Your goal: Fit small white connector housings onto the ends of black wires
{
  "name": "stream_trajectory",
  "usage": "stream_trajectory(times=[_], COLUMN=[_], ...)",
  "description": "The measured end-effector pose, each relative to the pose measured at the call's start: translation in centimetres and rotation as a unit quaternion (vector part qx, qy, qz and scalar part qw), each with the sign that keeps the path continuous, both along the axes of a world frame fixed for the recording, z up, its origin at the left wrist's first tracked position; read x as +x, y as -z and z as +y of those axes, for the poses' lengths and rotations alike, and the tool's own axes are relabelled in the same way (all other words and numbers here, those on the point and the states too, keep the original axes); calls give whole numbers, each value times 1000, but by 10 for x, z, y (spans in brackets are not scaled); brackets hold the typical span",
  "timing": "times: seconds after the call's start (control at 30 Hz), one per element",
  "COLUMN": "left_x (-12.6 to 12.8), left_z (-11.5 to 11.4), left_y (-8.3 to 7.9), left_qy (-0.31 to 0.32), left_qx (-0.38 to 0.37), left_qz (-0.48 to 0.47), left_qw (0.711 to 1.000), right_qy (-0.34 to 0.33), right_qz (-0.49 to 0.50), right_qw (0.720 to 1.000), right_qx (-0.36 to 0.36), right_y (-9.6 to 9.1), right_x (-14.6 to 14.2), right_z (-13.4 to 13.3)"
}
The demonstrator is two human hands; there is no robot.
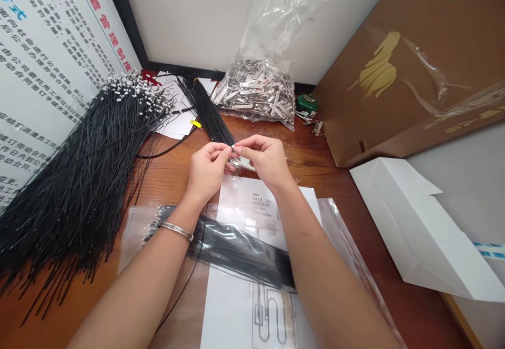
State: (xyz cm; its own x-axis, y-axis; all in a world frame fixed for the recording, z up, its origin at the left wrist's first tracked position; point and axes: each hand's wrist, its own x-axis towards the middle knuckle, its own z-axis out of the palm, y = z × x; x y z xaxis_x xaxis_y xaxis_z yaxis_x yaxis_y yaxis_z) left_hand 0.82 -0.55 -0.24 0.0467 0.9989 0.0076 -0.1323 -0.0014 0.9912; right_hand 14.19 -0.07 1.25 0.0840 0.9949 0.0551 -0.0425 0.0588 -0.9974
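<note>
One thin, curving black wire point(173, 307), whitish-tipped, is pinched by left hand point(209, 169) and right hand point(269, 163).

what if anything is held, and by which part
Left hand and right hand pinch what looks like a small wire end; the exact grip spot is hidden.

- Brown wooden tabletop point(168, 178) below the left hand point(209, 167)
- Big black wire pile point(87, 170) left of that hand
- Bag of metal bits point(258, 91) beyond the right hand point(265, 160)
</note>
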Motion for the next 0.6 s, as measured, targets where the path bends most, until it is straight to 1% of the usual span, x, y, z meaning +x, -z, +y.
stream_trajectory(times=[0.27,0.6], left_x=[1,1], left_z=[0,0], left_y=[-1,0], left_qy=[-10,2], left_qx=[-13,-26], left_qz=[9,-27], left_qw=[1000,999], right_qy=[5,8], right_qz=[-20,-40], right_qw=[1000,999], right_qx=[2,1], right_y=[1,4], right_x=[-1,1], right_z=[0,2])
